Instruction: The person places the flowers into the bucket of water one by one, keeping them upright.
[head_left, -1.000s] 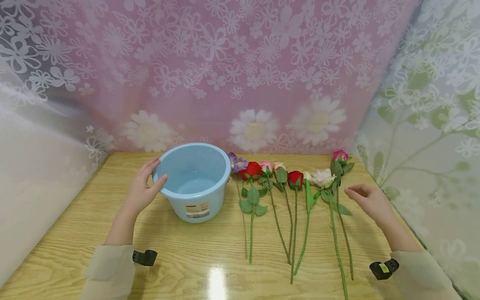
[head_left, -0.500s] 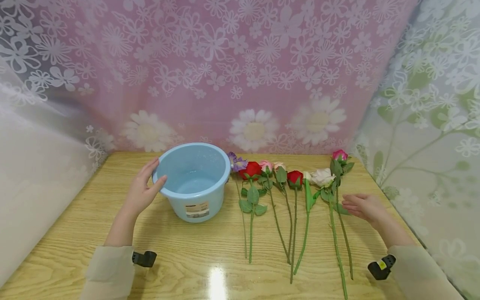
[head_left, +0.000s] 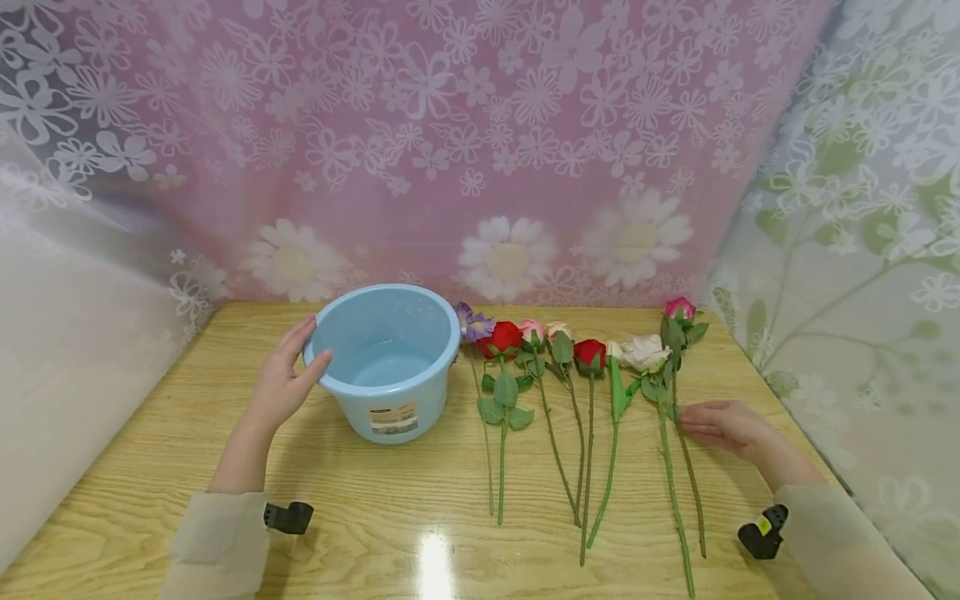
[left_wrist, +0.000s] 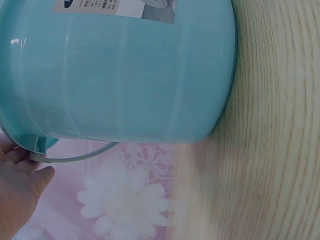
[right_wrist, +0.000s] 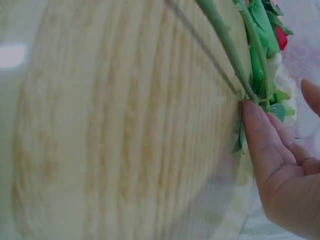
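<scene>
A light blue plastic bucket [head_left: 397, 415] with a paper label stands on the table. My left hand [head_left: 281, 379] holds its left rim, close to where the thin handle [left_wrist: 75, 159] joins in the left wrist view. To the right, my right hand [head_left: 727, 427] lies low beside the stem of the magenta rose [head_left: 680, 309]. In the right wrist view its straight fingertips [right_wrist: 250, 112] reach that green stem [right_wrist: 225, 40], and the thumb stays apart from them. A white rose [head_left: 645, 354] lies just left of the magenta one.
Left of the white rose lie a green-leaved stem [head_left: 618, 392], two red roses [head_left: 591, 355], pale pink blooms [head_left: 532, 331] and a purple flower [head_left: 474, 323] near the bucket. Floral curtains [head_left: 450, 150] edge the wooden table [head_left: 360, 517].
My right hand has come down toward the table and slightly left, until its fingertips reach the magenta rose's stem. The left hand and the bucket have kept their place.
</scene>
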